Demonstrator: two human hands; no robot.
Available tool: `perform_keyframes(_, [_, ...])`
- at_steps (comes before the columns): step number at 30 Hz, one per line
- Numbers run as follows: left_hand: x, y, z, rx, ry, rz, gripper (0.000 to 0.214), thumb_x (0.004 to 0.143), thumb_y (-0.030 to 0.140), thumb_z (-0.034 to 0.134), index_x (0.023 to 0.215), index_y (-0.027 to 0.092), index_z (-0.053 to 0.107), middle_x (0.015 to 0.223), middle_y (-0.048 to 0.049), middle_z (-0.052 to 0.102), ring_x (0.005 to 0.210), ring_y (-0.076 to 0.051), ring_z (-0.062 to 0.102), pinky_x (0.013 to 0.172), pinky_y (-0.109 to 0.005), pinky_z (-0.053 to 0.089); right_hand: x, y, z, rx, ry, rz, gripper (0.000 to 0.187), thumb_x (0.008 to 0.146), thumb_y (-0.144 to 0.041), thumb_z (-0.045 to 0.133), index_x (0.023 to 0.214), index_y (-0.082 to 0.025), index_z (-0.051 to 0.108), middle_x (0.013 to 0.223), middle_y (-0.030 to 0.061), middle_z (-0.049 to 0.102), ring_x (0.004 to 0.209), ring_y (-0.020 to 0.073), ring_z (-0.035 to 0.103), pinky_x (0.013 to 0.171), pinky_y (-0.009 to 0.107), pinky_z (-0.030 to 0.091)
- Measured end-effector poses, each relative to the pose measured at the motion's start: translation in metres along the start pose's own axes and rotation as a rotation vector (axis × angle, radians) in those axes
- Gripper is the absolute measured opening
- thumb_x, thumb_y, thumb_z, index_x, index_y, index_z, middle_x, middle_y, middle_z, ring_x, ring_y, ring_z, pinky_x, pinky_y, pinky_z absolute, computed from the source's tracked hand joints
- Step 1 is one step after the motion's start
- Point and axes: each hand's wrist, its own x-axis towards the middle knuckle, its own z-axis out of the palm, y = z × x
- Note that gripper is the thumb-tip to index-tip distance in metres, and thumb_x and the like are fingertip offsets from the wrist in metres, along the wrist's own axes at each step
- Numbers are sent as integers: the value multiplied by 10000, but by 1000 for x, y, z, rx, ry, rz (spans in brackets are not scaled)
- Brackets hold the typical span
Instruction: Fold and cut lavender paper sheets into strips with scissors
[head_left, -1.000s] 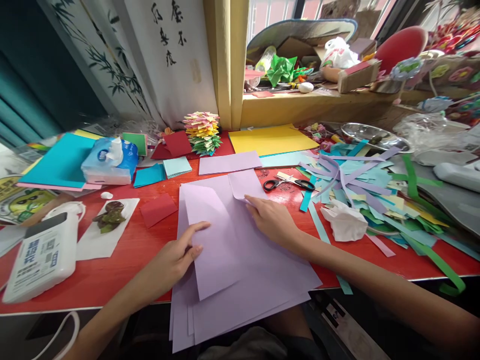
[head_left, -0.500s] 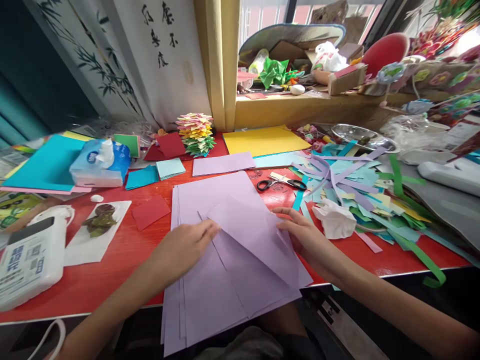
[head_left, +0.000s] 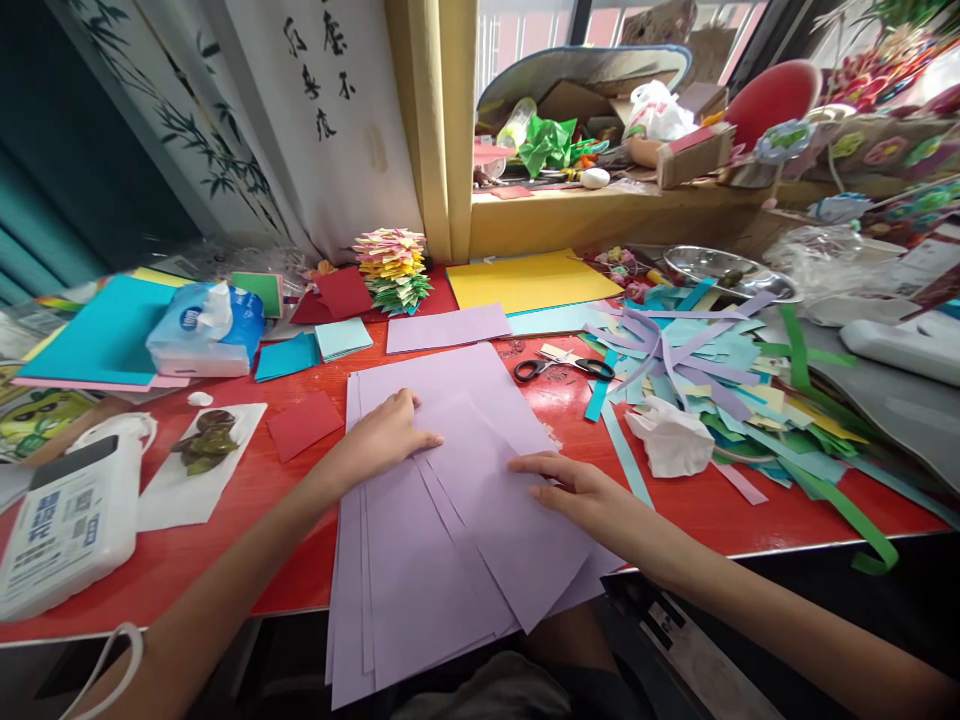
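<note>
Several purple paper sheets (head_left: 420, 600) lie in a loose stack at the near table edge, partly overhanging it. On top, a purple sheet (head_left: 510, 530) lies askew. My left hand (head_left: 379, 440) rests on the stack at the upper left of that top sheet, thumb apart from the fingers. My right hand (head_left: 574, 490) lies over the top sheet's right side with fingers stretched out and slightly apart. Beyond the stack are black-handled scissors (head_left: 564, 366), a long purple strip of paper (head_left: 448, 328) and a red paper square (head_left: 304, 428).
Cut paper strips (head_left: 675, 350) pile up at the right, beside a crumpled tissue (head_left: 669, 440) and a metal bowl (head_left: 731, 272). A tissue pack (head_left: 206, 335), blue squares (head_left: 287, 358) and a white device (head_left: 71, 530) stand left. Yellow paper (head_left: 532, 280) lies behind.
The top purple sheet, lifted and bent before, now lies flatter and turned on the stack. My left hand has let go and spread its fingers; my right hand moved left and nearer.
</note>
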Motion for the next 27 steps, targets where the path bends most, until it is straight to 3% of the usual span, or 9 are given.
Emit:
perform_keyframes(6, [5, 1, -6, 3, -61, 57, 440, 687, 556, 485, 916, 183, 529, 1098, -113, 577, 935, -273, 566, 681, -309, 420, 2, 2, 2, -49, -15, -54, 347, 815, -244, 431, 1119, -221, 597, 1233, 49, 545, 1135, 227, 506, 946, 402, 426])
perform_keyframes(10, [0, 6, -9, -175, -76, 17, 518, 677, 592, 495, 1026, 208, 508, 1070, -79, 619, 897, -254, 589, 643, -291, 438, 2, 3, 0, -73, -23, -85, 350, 808, -217, 429, 1113, -235, 602, 1229, 39, 549, 1138, 228, 505, 947, 408, 427])
perform_keyframes(13, [-4, 9, -12, -237, -42, 42, 435, 708, 530, 496, 1027, 237, 538, 990, -24, 652, 828, -223, 606, 639, -282, 442, 3, 3, -2, -68, -59, -85, 340, 798, -207, 447, 1089, -249, 616, 1218, 30, 560, 1126, 225, 515, 942, 409, 434])
perform_keyframes(17, [-10, 10, -23, -337, 108, 155, 339, 743, 451, 508, 989, 230, 585, 918, 4, 644, 701, -170, 587, 610, -267, 441, 7, 6, -11, -16, 19, -61, 417, 782, -315, 533, 1194, -247, 536, 1218, 68, 557, 1049, 234, 567, 891, 423, 475])
perform_keyframes(21, [-10, 9, -37, -641, 441, 235, 284, 743, 395, 553, 940, 189, 562, 770, -1, 589, 540, -100, 492, 469, -218, 386, 15, 7, -32, 124, 201, -57, 600, 742, -417, 614, 1295, -268, 435, 1269, 103, 519, 1096, 278, 541, 899, 458, 467])
perform_keyframes(24, [-5, 9, -42, -852, 612, 244, 229, 749, 345, 548, 915, 187, 530, 721, 6, 546, 460, -70, 428, 409, -205, 333, 27, -1, -49, 304, 156, -84, 471, 781, -407, 582, 1216, -236, 527, 1151, 99, 605, 1036, 262, 583, 910, 443, 464])
perform_keyframes(27, [3, 12, -42, -936, 628, 259, 182, 764, 333, 520, 881, 194, 517, 729, -4, 540, 468, -79, 456, 415, -218, 355, 50, -17, -63, 366, 104, -190, 303, 798, -359, 566, 1035, -183, 636, 1021, 87, 654, 938, 222, 620, 895, 403, 479])
